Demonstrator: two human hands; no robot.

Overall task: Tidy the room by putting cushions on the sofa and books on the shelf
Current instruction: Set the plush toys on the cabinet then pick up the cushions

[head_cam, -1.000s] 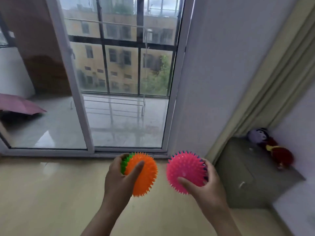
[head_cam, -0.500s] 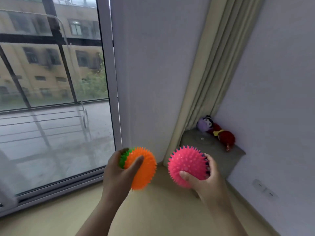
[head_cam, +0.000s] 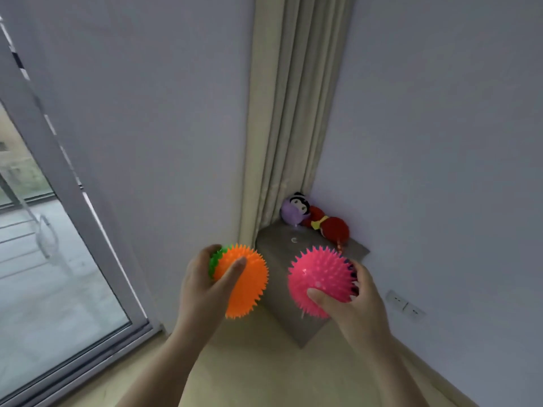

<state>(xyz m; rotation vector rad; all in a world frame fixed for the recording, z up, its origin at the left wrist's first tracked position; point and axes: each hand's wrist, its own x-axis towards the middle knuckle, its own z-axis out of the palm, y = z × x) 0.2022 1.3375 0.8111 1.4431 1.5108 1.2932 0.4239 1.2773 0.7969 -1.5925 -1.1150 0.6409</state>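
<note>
No cushion or book shows here, so with the left grip (head_cam: 199, 284) curled round the orange ball (head_cam: 245, 284) and the right grip (head_cam: 363, 308) round the pink ball (head_cam: 320, 277), best set both gently on the bench (head_cam: 279, 245) near the doll (head_cam: 318, 220), freeing both for cushions.

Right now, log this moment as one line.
left hand: grips orange-green spiky ball | right hand: grips pink spiky ball | ahead: plush doll on grey corner ledge beside curtain

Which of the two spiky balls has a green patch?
The orange ball in the left hand: green shows on its left side. The pink ball in the right hand has none.
</note>
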